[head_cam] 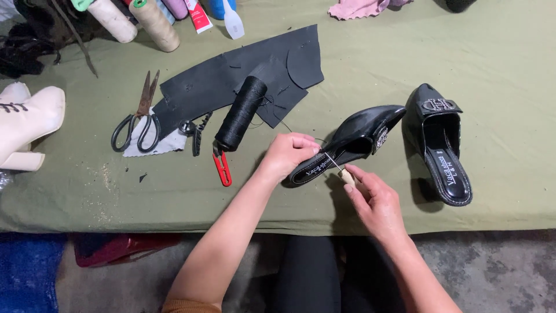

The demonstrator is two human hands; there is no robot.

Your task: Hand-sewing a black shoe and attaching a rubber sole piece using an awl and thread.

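A black slip-on shoe (364, 132) with a metal buckle lies on its side on the green cloth. My left hand (288, 152) pinches black thread at the shoe's heel end and rests against it. My right hand (373, 200) holds a wooden-handled awl (346, 174) whose thin needle points at the shoe's insole edge. The second black shoe (441, 142) stands upright to the right, untouched. A spool of black thread (240, 113) lies left of my left hand, its thread running toward the shoe.
Scissors (139, 116) on a grey scrap, red thread snips (222, 168), black leather pieces (243, 72), a white boot (26, 122) at the left edge, cream thread cones (153, 23) at the back, a pink cloth (359, 8), the green table cloth (498, 52).
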